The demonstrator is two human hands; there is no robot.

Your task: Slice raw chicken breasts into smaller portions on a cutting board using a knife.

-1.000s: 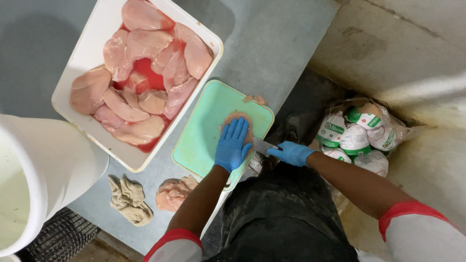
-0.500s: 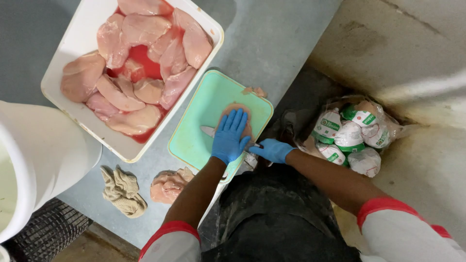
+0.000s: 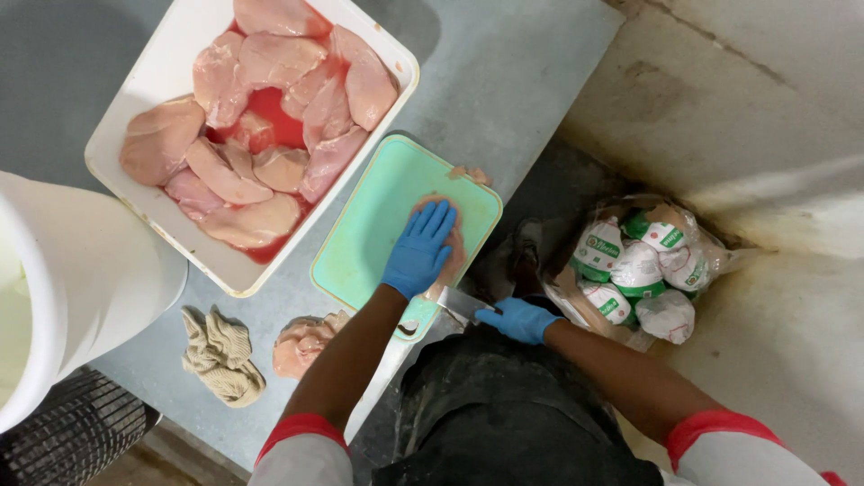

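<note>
Compared with a second ago, the right hand (image 3: 515,319) has pulled the knife (image 3: 463,303) back to the near edge of the mint-green cutting board (image 3: 378,225), fist closed round the handle, so the cut through the chicken breast (image 3: 453,241) looks about finished. Left hand (image 3: 420,250), blue-gloved, lies open and flat on that soft pink piece. Glossy raw fillets fill the white tray (image 3: 180,229) on the grey counter (image 3: 513,81); a crumpled beige rag (image 3: 219,355) sits nearby.
</note>
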